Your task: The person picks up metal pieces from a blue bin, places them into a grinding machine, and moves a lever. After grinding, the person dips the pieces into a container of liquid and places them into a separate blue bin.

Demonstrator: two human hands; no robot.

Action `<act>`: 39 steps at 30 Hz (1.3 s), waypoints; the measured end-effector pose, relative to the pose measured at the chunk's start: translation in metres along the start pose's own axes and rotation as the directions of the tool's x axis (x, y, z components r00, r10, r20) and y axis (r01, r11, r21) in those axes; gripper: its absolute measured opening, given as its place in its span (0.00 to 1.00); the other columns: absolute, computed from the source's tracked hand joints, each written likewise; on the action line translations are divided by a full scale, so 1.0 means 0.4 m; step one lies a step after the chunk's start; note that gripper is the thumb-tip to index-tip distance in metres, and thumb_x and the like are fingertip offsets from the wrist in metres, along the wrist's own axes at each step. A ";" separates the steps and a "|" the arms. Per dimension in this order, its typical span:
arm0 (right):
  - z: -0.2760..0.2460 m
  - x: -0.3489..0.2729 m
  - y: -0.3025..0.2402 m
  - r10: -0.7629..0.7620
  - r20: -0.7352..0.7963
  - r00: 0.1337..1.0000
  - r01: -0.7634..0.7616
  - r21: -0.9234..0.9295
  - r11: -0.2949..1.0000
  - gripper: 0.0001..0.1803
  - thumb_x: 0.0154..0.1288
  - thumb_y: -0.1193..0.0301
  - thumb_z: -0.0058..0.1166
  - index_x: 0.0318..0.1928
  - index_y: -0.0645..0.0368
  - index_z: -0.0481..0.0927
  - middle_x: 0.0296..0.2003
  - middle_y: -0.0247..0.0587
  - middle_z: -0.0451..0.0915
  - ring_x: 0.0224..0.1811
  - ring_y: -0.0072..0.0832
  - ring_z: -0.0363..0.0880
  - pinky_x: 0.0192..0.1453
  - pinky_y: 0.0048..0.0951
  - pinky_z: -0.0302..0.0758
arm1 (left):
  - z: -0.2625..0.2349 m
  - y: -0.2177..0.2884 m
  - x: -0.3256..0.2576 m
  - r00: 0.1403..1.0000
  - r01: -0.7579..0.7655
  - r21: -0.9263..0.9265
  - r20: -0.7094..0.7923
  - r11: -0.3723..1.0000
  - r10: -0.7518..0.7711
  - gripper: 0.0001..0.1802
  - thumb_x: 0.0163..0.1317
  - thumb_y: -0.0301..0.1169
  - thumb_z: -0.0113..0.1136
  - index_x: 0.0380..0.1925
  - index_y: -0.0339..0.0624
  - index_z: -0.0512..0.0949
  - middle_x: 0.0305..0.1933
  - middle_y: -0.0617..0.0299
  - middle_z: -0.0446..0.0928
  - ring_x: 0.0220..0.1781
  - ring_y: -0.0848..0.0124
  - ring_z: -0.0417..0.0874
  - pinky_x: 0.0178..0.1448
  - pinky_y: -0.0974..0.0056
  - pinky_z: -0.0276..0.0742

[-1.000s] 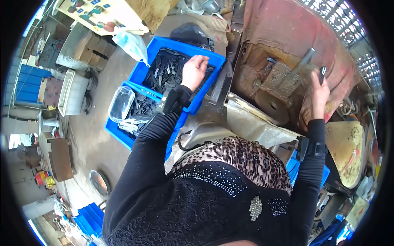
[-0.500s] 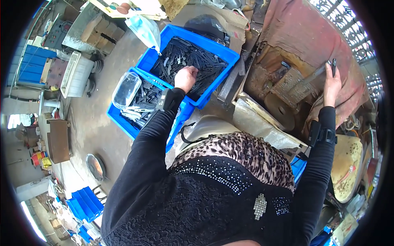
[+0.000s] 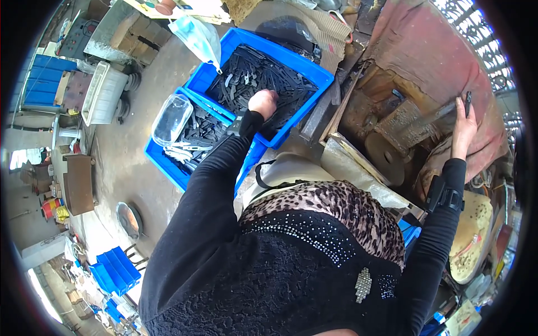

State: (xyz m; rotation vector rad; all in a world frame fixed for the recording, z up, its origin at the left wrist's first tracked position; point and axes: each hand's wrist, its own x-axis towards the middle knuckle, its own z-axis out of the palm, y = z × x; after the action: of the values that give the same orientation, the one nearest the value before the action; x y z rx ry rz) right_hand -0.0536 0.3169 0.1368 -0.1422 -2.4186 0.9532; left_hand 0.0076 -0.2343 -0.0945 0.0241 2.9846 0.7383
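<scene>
My left hand is down in a blue plastic crate of dark, flat, narrow metal pieces. Its fingers curl together over the pile, and their tips are hidden, so what they pinch cannot be made out. On the right, my right hand is closed around a short black handle. That handle stands at the outer end of a long greyish bar, which reaches toward a rusty, wet-looking machine block. Beside the block lies a round grinding wheel with a hole in its middle.
A second blue crate holds more dark pieces, some shiny ones and a clear plastic tub. A pale blue face mask hangs by the crates. Reddish cloth drapes behind the machine. A metal pan lies on the floor.
The whole view has shifted slightly. My right hand, still on the handle, has come a little nearer and to the right. My left hand has moved slightly right within the crate.
</scene>
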 end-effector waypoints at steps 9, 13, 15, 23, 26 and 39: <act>0.010 0.001 0.006 0.017 0.016 1.000 -0.020 0.160 0.987 0.21 0.68 0.65 0.61 0.58 0.61 0.80 0.48 0.31 0.83 0.49 0.17 0.76 0.58 0.20 0.68 | 0.096 0.053 0.074 0.995 -0.095 0.113 0.016 0.989 0.094 0.11 0.56 0.29 0.55 0.39 0.45 0.82 0.43 0.50 0.81 0.46 0.50 0.83 0.49 0.50 0.80; -0.003 -0.010 -0.004 0.057 0.019 0.998 -0.060 0.261 0.963 0.19 0.67 0.68 0.62 0.56 0.60 0.81 0.47 0.29 0.83 0.48 0.15 0.76 0.56 0.19 0.69 | 0.142 0.069 0.093 0.985 -0.171 0.191 0.001 0.967 0.174 0.12 0.57 0.28 0.54 0.42 0.43 0.77 0.41 0.48 0.80 0.45 0.49 0.83 0.47 0.48 0.80; 0.014 -0.018 -0.040 0.076 0.018 0.997 -0.078 0.265 0.961 0.19 0.66 0.68 0.63 0.56 0.60 0.81 0.46 0.29 0.83 0.47 0.15 0.76 0.56 0.19 0.70 | 0.151 0.043 0.092 0.986 -0.165 0.170 -0.006 0.971 0.168 0.12 0.58 0.27 0.53 0.44 0.44 0.75 0.40 0.47 0.79 0.44 0.48 0.83 0.45 0.47 0.79; -0.004 -0.016 -0.018 0.128 0.030 0.991 -0.131 0.294 0.947 0.21 0.64 0.70 0.64 0.56 0.61 0.81 0.48 0.29 0.83 0.49 0.16 0.76 0.58 0.21 0.70 | 0.042 0.069 0.107 0.960 -0.227 0.057 -0.156 0.972 0.233 0.11 0.57 0.27 0.54 0.41 0.46 0.75 0.36 0.47 0.80 0.38 0.46 0.82 0.41 0.45 0.78; -0.004 -0.014 -0.021 0.122 0.039 0.992 -0.128 0.328 0.936 0.21 0.64 0.70 0.65 0.56 0.61 0.81 0.49 0.29 0.82 0.49 0.16 0.76 0.58 0.22 0.70 | 0.008 0.023 0.115 0.981 -0.085 -0.040 -0.177 0.996 0.077 0.06 0.59 0.29 0.54 0.37 0.45 0.77 0.30 0.48 0.80 0.34 0.46 0.82 0.40 0.47 0.78; -0.009 -0.009 -0.031 0.103 0.075 0.992 -0.122 0.329 0.936 0.22 0.63 0.70 0.65 0.56 0.61 0.80 0.46 0.27 0.81 0.48 0.16 0.75 0.58 0.22 0.70 | -0.089 -0.031 0.004 0.909 -0.169 0.094 0.400 0.981 0.118 0.15 0.57 0.25 0.56 0.44 0.48 0.82 0.29 0.51 0.84 0.36 0.56 0.87 0.44 0.55 0.82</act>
State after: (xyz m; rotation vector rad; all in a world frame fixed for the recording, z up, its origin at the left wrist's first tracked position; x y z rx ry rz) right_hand -0.0475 0.3088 0.1459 -0.1325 -2.2784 1.4209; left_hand 0.0036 -0.2619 -0.0690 0.3595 2.6536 0.4823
